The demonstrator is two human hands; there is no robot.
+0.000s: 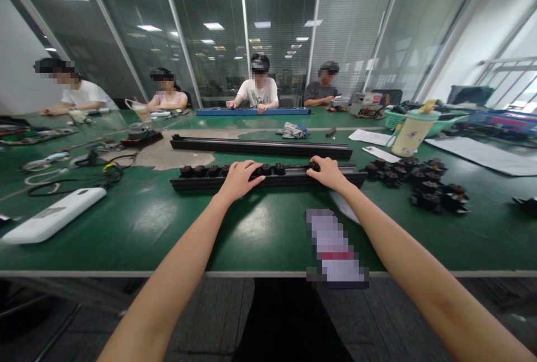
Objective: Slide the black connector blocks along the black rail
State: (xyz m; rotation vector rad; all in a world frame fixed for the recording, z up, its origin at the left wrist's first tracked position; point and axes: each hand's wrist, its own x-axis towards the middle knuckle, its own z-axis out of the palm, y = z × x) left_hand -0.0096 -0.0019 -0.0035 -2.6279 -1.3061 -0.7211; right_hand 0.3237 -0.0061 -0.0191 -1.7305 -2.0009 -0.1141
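A long black rail lies across the green table in front of me, with several small black parts seated along its left half. My left hand rests on the rail's middle, fingers curled over it beside the seated parts. My right hand is further right on the same rail, fingers closed round one small black part that sits on the rail.
A heap of loose black parts lies to the right. A second black rail lies behind the first. A white device and cables are at the left, a cup and papers at the right. Several people sit along the far side.
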